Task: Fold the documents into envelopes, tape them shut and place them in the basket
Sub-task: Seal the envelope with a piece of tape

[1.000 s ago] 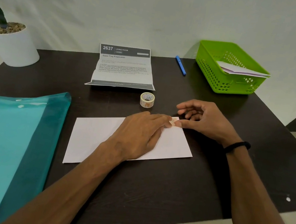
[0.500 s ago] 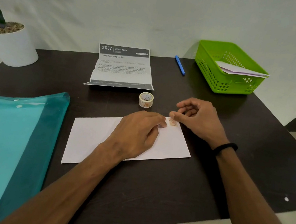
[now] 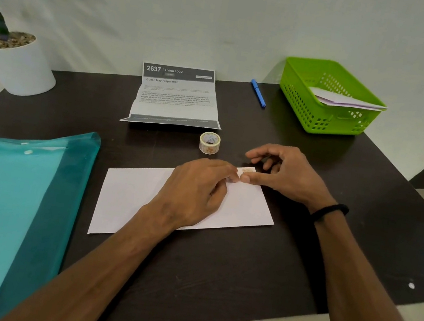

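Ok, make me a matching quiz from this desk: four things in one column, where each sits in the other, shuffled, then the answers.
1. Blue pen
2. Small patterned tape roll
3. Teal plastic folder
4. Folded white papers

A. Inside the green plastic basket
B. Table's left side
C. Between the printed sheet and the white envelope
D. Between printed sheet and basket

Pairs: 1-D, 2-C, 3-B, 4-A
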{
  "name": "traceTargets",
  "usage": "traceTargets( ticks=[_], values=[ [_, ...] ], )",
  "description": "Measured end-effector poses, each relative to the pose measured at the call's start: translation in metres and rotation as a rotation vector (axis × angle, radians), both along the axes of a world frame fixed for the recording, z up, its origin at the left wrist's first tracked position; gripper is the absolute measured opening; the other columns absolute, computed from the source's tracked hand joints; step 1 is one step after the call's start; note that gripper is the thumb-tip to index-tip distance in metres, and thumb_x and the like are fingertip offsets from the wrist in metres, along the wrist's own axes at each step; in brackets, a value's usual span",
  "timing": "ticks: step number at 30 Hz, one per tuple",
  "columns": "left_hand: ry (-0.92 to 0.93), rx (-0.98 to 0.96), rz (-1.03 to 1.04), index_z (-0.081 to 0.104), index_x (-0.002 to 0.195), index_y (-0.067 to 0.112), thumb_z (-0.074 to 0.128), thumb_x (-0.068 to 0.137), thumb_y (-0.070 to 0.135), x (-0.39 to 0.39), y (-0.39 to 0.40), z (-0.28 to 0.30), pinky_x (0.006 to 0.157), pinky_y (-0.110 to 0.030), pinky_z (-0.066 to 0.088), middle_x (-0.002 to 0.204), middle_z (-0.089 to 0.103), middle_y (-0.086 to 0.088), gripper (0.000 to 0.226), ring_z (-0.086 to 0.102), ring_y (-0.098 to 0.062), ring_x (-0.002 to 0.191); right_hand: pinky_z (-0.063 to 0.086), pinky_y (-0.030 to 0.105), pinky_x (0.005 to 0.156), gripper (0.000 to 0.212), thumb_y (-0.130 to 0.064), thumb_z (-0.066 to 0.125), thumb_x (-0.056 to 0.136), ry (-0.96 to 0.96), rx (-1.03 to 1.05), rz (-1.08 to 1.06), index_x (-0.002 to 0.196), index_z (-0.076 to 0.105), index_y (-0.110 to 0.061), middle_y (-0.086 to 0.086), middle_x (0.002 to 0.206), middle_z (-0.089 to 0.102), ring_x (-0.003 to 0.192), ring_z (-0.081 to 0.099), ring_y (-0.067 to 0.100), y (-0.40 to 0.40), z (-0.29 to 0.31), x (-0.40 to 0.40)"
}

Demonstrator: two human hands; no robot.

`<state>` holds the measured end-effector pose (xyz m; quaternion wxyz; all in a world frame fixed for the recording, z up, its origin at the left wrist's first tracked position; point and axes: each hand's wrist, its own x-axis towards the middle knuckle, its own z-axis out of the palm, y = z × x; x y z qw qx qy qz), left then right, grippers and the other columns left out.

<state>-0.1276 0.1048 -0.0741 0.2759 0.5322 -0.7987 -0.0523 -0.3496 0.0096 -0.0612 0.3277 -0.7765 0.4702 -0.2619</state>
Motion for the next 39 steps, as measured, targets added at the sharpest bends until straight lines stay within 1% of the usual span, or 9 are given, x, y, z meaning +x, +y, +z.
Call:
traceTargets(
  ticks=[6,14,17,22,30,34,35,37,39],
  values=[
    [0.011,0.019,0.002,0.072,0.117,0.023,0.059,0.096,0.012,0.001,0.0,0.001,0.099,-0.036,0.055,0.129,0.071,0.006,0.027,0.066,-0.014,0.114,0.051,0.016,0.068,0.043,-0.024,0.094,0.075,-0.088,0.092,0.042,0.115,0.078,-0.024,-0.002,0.106,0.074,0.082,0.058,0.005,-0.003,0.001,-0.008],
    [0.012,0.036,-0.001,0.072,0.12,0.025,0.058,0.098,0.016,0.001,-0.001,0.001,0.101,-0.036,0.054,0.134,0.068,0.007,0.027,0.064,-0.012,0.119,0.056,0.021,0.077,0.027,-0.014,0.087,0.084,-0.129,0.046,-0.038,0.108,0.078,-0.022,-0.002,0.1,0.077,0.083,0.066,0.011,-0.004,-0.003,-0.004],
    [0.009,0.042,-0.003,0.071,0.121,0.025,0.058,0.099,0.017,0.002,-0.001,0.0,0.102,-0.036,0.053,0.136,0.067,0.007,0.027,0.063,-0.012,0.121,0.059,0.022,0.079,0.018,-0.016,0.083,0.088,-0.113,-0.006,-0.12,0.104,0.078,-0.023,-0.005,0.095,0.076,0.085,0.069,0.013,-0.003,-0.005,0.001],
    [-0.001,0.043,-0.004,0.071,0.122,0.025,0.058,0.1,0.018,0.001,-0.001,0.001,0.106,-0.032,0.05,0.137,0.066,0.007,0.027,0.062,-0.012,0.123,0.055,0.017,0.079,0.006,-0.025,0.076,0.095,-0.106,-0.07,-0.218,0.101,0.078,-0.025,-0.011,0.095,0.075,0.089,0.07,0.007,-0.001,-0.007,0.007],
    [-0.073,0.016,0.015,0.071,0.12,0.026,0.057,0.098,0.017,0.0,0.0,0.001,0.105,-0.035,0.052,0.137,0.066,0.007,0.028,0.062,-0.014,0.123,0.058,0.022,0.081,0.016,-0.04,0.073,0.096,-0.161,-0.106,-0.382,0.099,0.078,-0.025,-0.011,0.091,0.075,0.086,0.07,0.004,0.014,-0.005,0.006],
    [-0.133,0.138,-0.035,0.068,0.127,0.027,0.052,0.099,0.015,0.007,0.004,0.015,0.111,-0.042,0.047,0.144,0.061,0.005,0.034,0.056,-0.016,0.131,0.061,0.029,0.084,0.014,-0.036,0.073,0.096,-0.219,-0.112,-0.478,0.099,0.078,-0.022,-0.009,0.092,0.075,0.088,0.071,0.005,0.035,-0.003,0.004],
    [-0.128,0.172,-0.054,0.068,0.127,0.027,0.052,0.099,0.02,0.013,0.005,0.021,0.111,-0.043,0.046,0.144,0.06,0.005,0.033,0.055,-0.016,0.131,0.062,0.03,0.085,0.014,-0.035,0.074,0.096,-0.228,-0.108,-0.491,0.098,0.078,-0.022,-0.008,0.092,0.076,0.088,0.072,0.006,0.042,-0.002,0.003],
    [-0.108,0.208,-0.061,0.067,0.13,0.029,0.053,0.097,0.046,0.031,0.009,0.032,0.111,-0.044,0.044,0.143,0.06,0.005,0.039,0.054,-0.016,0.13,0.061,0.028,0.083,0.012,-0.033,0.074,0.096,-0.238,-0.09,-0.506,0.098,0.077,-0.021,-0.007,0.093,0.076,0.089,0.072,0.006,0.057,0.0,-0.001],
    [-0.183,0.32,0.03,0.057,0.141,0.038,0.052,0.087,0.078,0.056,0.015,0.045,0.115,-0.051,0.039,0.149,0.053,0.004,0.068,0.048,-0.02,0.134,0.06,0.025,0.078,0.008,-0.029,0.074,0.096,-0.246,-0.077,-0.522,0.096,0.077,-0.022,-0.008,0.092,0.076,0.086,0.071,0.004,0.077,0.0,-0.004]
  ],
)
